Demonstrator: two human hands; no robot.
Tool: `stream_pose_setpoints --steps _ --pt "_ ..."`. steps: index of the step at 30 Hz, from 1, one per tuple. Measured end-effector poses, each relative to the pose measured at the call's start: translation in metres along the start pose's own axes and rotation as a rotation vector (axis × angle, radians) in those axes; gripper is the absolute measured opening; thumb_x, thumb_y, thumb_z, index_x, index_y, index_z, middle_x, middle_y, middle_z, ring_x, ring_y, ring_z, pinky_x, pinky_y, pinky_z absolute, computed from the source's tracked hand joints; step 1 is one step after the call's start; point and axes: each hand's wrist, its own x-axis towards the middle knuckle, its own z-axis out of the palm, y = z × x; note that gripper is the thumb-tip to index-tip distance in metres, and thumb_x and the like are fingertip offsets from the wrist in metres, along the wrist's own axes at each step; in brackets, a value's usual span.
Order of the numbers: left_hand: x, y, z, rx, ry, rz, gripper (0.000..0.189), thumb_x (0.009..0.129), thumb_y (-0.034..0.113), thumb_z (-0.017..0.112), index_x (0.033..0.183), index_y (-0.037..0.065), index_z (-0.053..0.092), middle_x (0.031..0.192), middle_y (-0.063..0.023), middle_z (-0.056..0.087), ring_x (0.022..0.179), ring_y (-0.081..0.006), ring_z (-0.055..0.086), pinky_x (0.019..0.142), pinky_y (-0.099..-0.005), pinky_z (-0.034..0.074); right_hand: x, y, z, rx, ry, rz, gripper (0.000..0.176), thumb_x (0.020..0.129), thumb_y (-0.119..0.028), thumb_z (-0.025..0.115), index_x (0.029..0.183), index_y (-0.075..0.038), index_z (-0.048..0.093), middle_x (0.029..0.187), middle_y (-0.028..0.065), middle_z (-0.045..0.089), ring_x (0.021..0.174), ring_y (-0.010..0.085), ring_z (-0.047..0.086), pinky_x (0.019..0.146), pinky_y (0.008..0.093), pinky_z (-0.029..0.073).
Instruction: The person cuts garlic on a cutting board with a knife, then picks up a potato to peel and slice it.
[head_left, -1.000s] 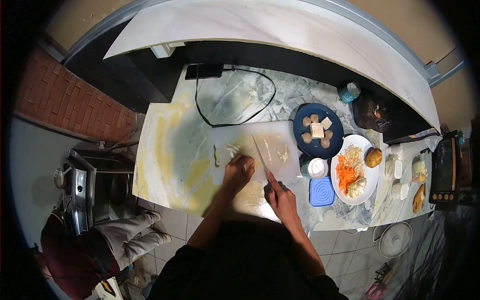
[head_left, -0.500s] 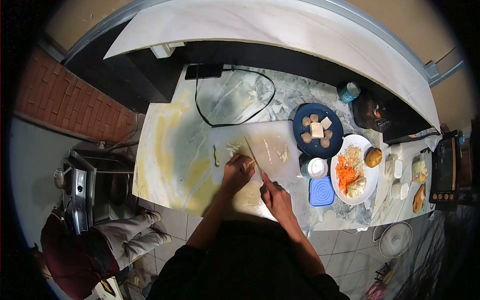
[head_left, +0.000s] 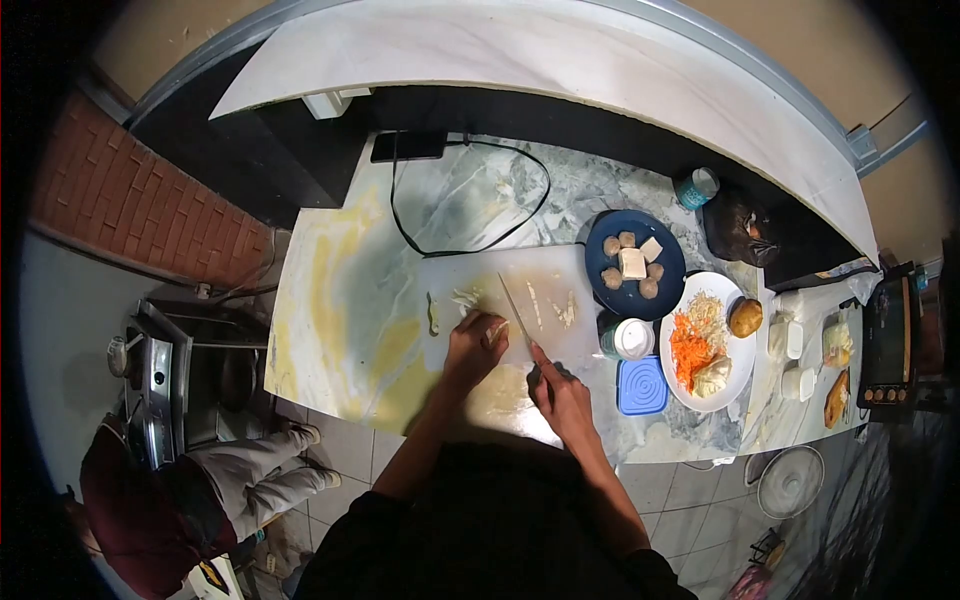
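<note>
A white cutting board lies on the marble counter in the head view. My left hand presses a small pale piece of food down on the board's near edge. My right hand grips the dark handle of a knife; its blade angles up and left, just right of the piece. Pale cut strips lie at the board's right side, and more scraps sit at its left.
A dark blue plate with cubes and brown balls stands right of the board. Beyond it are a white plate of shredded vegetables, a white cup and a blue lid. A black cable loops behind the board. Another person crouches lower left.
The knife swung left onto the food piece half a second ago, then came back right and lifted slightly. My left hand has stayed on the piece.
</note>
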Motion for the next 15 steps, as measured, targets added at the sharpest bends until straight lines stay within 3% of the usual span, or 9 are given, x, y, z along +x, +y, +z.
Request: stream_pose_setpoints --steps 12,15 --pt "0.0 0.001 -0.001 -0.044 0.019 -0.011 0.024 0.073 0.005 0.079 0.095 0.003 0.07 0.09 -0.0098 0.066 0.052 -0.0177 0.061 0.05 -0.0299 0.05 -0.003 -0.011 -0.001 0.048 0.003 0.002 0.067 0.087 -0.004 0.057 0.151 -0.02 0.042 0.09 0.0217 0.068 0.075 0.0417 0.066 0.069 0.0499 0.053" --pt "0.0 0.002 -0.001 -0.04 0.014 -0.04 0.023 0.073 0.004 0.078 0.094 0.003 0.069 0.09 -0.01 0.066 0.051 -0.0179 0.061 0.05 -0.0302 0.05 -0.004 -0.007 0.005 0.095 -0.022 0.025 0.065 0.088 -0.002 0.055 0.149 -0.019 0.045 0.084 0.0215 0.065 0.076 0.0421 0.065 0.07 0.046 0.052"
